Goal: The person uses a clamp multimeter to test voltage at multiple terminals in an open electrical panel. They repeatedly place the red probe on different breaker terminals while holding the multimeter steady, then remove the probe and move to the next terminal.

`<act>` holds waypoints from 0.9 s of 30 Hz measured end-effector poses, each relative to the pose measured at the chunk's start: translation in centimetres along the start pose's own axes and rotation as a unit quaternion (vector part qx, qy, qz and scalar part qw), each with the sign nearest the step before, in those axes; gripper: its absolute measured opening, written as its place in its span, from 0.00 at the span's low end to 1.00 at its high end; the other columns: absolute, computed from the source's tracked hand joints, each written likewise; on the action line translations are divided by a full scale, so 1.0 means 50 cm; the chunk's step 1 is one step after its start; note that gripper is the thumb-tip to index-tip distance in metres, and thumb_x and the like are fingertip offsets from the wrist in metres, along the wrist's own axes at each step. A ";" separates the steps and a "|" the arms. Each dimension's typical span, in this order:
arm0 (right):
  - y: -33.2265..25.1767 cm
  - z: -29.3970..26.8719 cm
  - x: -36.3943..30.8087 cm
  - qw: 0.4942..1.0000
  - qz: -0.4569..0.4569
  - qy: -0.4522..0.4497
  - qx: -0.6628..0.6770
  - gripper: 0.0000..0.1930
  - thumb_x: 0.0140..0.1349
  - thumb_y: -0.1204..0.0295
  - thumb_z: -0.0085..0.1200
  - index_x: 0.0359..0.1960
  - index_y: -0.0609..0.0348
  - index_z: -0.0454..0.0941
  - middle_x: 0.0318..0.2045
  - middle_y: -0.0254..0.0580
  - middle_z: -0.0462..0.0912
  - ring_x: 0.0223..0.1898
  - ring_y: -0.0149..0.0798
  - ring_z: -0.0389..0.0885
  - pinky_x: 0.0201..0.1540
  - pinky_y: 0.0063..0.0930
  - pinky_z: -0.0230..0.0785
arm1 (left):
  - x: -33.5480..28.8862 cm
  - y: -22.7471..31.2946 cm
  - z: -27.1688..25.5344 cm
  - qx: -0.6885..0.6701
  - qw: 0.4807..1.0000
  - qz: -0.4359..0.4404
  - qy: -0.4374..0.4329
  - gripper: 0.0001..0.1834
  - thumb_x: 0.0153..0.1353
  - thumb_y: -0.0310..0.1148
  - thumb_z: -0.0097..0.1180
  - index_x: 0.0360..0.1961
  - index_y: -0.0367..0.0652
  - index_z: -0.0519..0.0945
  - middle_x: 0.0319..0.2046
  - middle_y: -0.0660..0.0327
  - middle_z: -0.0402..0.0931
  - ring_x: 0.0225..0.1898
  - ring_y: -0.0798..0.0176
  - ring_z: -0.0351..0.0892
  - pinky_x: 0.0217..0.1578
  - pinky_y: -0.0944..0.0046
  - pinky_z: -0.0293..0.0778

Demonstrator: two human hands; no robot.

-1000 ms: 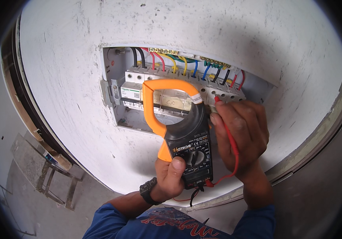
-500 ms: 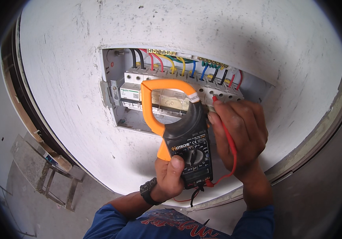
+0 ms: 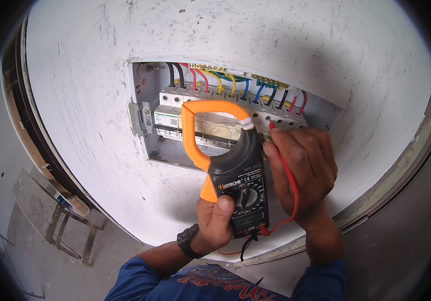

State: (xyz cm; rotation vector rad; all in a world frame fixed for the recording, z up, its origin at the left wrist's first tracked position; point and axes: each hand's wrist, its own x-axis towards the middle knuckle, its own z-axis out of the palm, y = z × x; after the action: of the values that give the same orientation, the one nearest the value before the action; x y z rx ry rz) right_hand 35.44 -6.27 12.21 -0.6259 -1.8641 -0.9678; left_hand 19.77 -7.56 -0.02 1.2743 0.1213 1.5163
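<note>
My left hand [image 3: 216,219] is closed round the lower body of a black and orange clamp meter [image 3: 240,170], thumb beside its round dial. The meter's orange jaw stands in front of a row of white circuit breakers [image 3: 167,119] in a recessed panel box. My right hand [image 3: 305,168] pinches a red test probe [image 3: 286,173], its tip end at the screw holes of the right-hand breakers; whether it touches metal is too small to tell. A red lead runs from the probe to the meter's base, where a black plug [image 3: 250,236] also sits.
Black, red, yellow, blue and green wires [image 3: 231,86] enter the breakers from above, below brass terminal bars [image 3: 207,67]. The box's grey metal rim [image 3: 170,164] is set in a scuffed white wall [image 3: 100,135]. A worn wooden stand [image 3: 57,220] is on the floor at lower left.
The panel box appears shifted very slightly right and down in view. Both hands keep their grips, and the probe stays at the same breakers.
</note>
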 end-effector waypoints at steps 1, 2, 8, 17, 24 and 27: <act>0.000 0.000 0.000 1.000 0.000 0.000 0.000 0.14 0.61 0.82 0.70 0.48 0.66 0.85 0.38 0.47 0.87 0.38 0.49 0.84 0.42 0.41 0.78 | 0.000 0.001 -0.001 0.032 0.999 -0.007 0.001 0.44 0.81 0.60 0.38 0.75 0.24 0.60 0.61 0.37 0.79 0.59 0.46 0.87 0.59 0.51 0.86; 0.000 0.000 0.000 1.000 0.001 0.000 0.000 0.14 0.61 0.81 0.70 0.48 0.66 0.85 0.38 0.47 0.87 0.38 0.49 0.84 0.42 0.41 0.78 | 0.001 0.001 0.000 0.004 1.000 0.004 0.000 0.41 0.81 0.56 0.41 0.75 0.26 0.60 0.61 0.40 0.78 0.58 0.51 0.86 0.57 0.54 0.86; -0.001 0.001 0.000 1.000 0.005 0.004 0.003 0.14 0.61 0.81 0.70 0.48 0.65 0.85 0.38 0.47 0.87 0.38 0.49 0.84 0.42 0.41 0.78 | 0.004 0.001 0.004 -0.049 0.999 0.017 -0.002 0.36 0.82 0.49 0.46 0.75 0.29 0.62 0.60 0.47 0.78 0.56 0.61 0.84 0.54 0.60 0.84; -0.001 0.000 -0.001 1.000 0.007 0.006 0.004 0.14 0.60 0.81 0.70 0.48 0.66 0.86 0.38 0.47 0.87 0.38 0.49 0.84 0.42 0.41 0.78 | 0.003 0.000 0.006 -0.043 0.999 0.014 0.003 0.37 0.81 0.50 0.47 0.76 0.29 0.61 0.60 0.47 0.78 0.55 0.61 0.84 0.53 0.61 0.84; 0.000 0.000 0.001 1.000 0.002 0.003 0.004 0.14 0.60 0.82 0.70 0.48 0.66 0.85 0.38 0.47 0.87 0.38 0.50 0.84 0.41 0.41 0.78 | 0.002 -0.006 0.001 -0.047 0.999 0.024 0.003 0.37 0.81 0.50 0.47 0.75 0.28 0.61 0.60 0.47 0.78 0.56 0.61 0.84 0.53 0.60 0.83; 0.000 -0.001 0.000 1.000 0.000 0.004 0.004 0.14 0.61 0.82 0.70 0.48 0.66 0.85 0.38 0.47 0.87 0.38 0.50 0.84 0.42 0.41 0.78 | 0.001 -0.007 0.003 -0.050 0.999 0.018 0.007 0.37 0.81 0.50 0.47 0.76 0.28 0.61 0.61 0.47 0.78 0.56 0.61 0.83 0.54 0.60 0.83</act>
State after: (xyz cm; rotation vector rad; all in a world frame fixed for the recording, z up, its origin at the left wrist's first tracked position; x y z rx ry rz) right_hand 35.48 -6.31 12.23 -0.6173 -1.8607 -0.9598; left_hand 20.11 -7.45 -0.16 1.1913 0.0305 1.5433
